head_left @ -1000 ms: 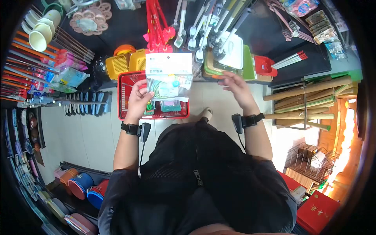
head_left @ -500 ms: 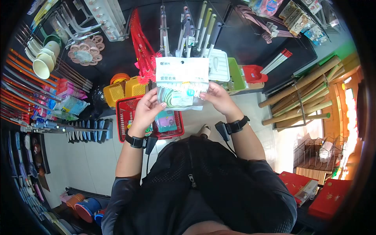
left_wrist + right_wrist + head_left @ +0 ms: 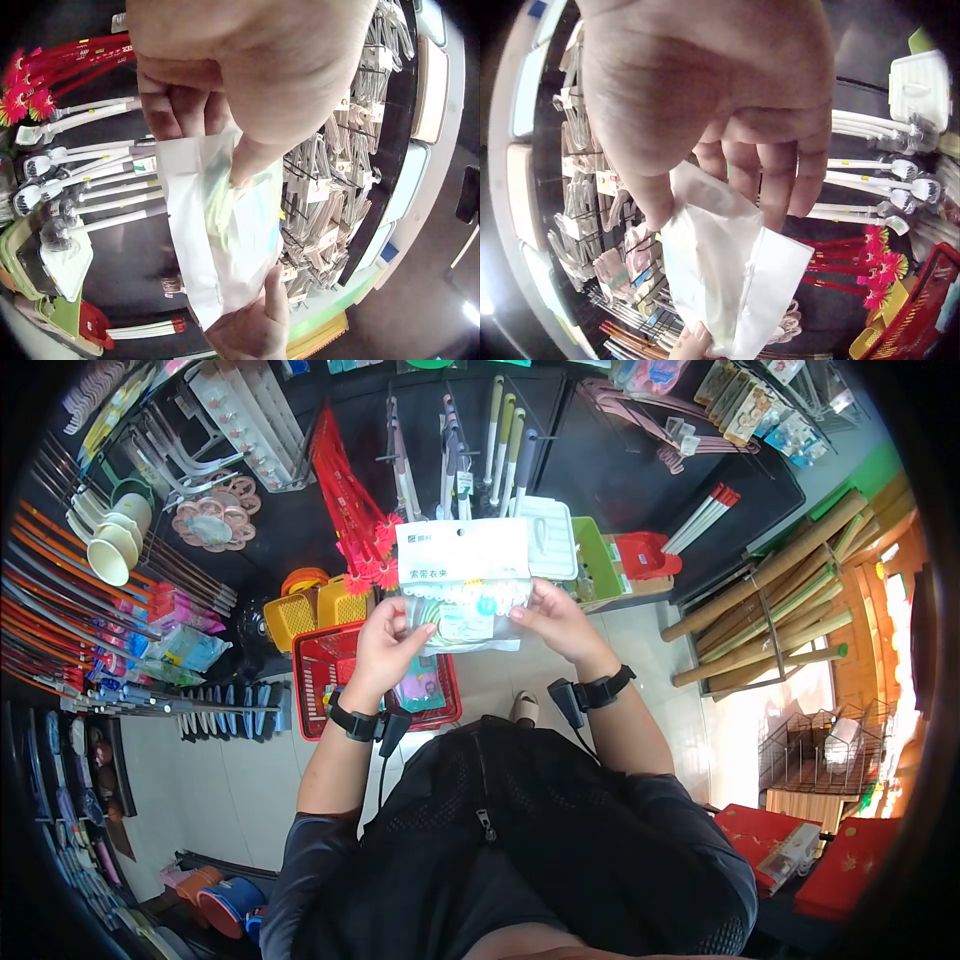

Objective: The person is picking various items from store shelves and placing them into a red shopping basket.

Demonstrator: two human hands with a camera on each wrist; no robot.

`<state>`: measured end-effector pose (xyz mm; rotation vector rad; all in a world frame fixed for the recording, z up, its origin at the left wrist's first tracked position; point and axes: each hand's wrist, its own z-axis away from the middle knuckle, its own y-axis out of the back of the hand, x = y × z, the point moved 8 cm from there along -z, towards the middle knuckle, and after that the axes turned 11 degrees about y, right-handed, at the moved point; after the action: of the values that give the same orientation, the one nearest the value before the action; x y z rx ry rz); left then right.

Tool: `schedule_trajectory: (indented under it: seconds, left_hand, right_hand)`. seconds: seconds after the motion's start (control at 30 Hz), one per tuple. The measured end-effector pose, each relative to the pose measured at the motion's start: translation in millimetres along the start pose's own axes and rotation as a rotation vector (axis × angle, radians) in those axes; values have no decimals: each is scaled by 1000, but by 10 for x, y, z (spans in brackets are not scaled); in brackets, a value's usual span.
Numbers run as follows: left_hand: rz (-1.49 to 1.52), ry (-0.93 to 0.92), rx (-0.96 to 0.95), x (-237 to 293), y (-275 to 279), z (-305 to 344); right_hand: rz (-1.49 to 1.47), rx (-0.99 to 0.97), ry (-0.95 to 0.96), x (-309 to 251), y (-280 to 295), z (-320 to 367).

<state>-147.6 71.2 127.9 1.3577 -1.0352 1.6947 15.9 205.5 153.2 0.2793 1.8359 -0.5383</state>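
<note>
A flat clear pack [image 3: 462, 550] with a white header card holds a coiled green cord and white clips, like a clothesline set. It is held up in front of the body with the printed side showing in the head view. My left hand [image 3: 388, 652] pinches its left edge, thumb in front and fingers behind. On the opposite edge, my right hand [image 3: 566, 626] grips in the same way. Both wrist views show the pack's pale plastic [image 3: 712, 259] between thumb and fingers, and the left one also catches the right hand [image 3: 255, 326] at the far edge.
Below the pack, a red shopping basket [image 3: 312, 675] on the floor holds a teal-and-purple packet [image 3: 420, 682]. Ahead hang long-handled brushes [image 3: 452, 455] and red dusters [image 3: 345, 500]. A white lidded box [image 3: 548, 538] stands behind the pack; wooden rolls [image 3: 775, 585] lie on the right.
A second ago only the left hand held the pack, with the right hand apart from it. The right hand has since come in and gripped the right edge. The view has shifted slightly.
</note>
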Motion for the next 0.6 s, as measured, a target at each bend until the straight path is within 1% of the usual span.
schedule_trajectory:
  seconds: [0.13, 0.27, 0.37, 0.47, 0.6]
  left_hand:
    - [-13, -53, 12, 77, -191, -91]
    - [-25, -40, 19, 82, -439, -233]
    - [1, 3, 13, 57, -586, -279]
    - [-6, -45, -23, -25, -664, -355]
    - [27, -41, -20, -76, -706, -375]
  right_hand:
    - [-13, 39, 7, -67, 187, -29]
    - [-28, 52, 3, -126, 473, -43]
    - [-60, 105, -1, -131, 669, -46]
    - [-66, 72, 14, -114, 857, -84]
    - [-29, 80, -17, -252, 1083, -129]
